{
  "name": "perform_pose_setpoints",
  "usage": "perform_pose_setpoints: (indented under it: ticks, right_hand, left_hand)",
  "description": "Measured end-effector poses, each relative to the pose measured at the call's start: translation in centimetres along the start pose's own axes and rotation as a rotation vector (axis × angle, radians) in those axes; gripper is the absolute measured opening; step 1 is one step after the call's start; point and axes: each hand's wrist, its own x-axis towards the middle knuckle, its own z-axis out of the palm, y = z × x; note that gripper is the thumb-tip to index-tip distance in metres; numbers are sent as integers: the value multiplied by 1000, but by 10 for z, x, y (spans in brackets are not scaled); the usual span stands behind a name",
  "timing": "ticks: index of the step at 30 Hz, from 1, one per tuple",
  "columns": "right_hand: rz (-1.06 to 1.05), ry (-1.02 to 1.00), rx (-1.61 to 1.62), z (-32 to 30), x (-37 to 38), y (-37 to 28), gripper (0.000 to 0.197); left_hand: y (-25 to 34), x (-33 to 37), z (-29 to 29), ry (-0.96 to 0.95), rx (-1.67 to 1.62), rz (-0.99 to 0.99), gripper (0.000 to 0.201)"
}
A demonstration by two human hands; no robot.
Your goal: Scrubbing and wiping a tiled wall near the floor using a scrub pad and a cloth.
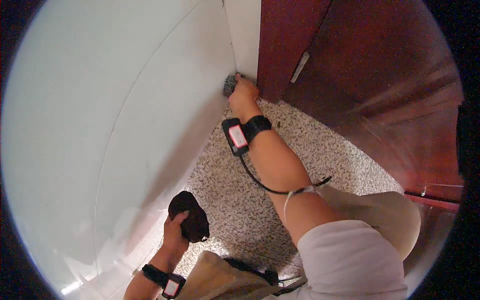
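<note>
My right hand [244,92] reaches far down into the corner beside the door frame. Its fingers are closed on a grey, wiry scouring pad [229,86], which is pressed against the foot of the pale wall. Closer to me, at the lower left, my left hand [175,227] grips a dark, rounded, soft-looking bundle [191,216], perhaps a cloth. The thumb lies on top of it; the other fingers are mostly hidden underneath.
A glossy pale wall [120,115] fills the left side. On the right stands a dark red-brown door [380,85] with a metal hinge [300,67], next to its frame [280,45]. Below is speckled stone floor [235,210]. A black cable [260,186] runs along my right forearm.
</note>
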Motion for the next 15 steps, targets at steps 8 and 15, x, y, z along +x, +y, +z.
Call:
perform_pose_setpoints:
  ticks: [8, 15]
  right_hand:
    - [-312, 79, 211, 9, -32, -33, 28]
    - [-72, 93, 26, -5, -20, -17, 31]
  left_hand:
    - [4, 0, 11, -17, 67, 2, 36]
    - [6, -3, 15, -54, 86, 6, 35]
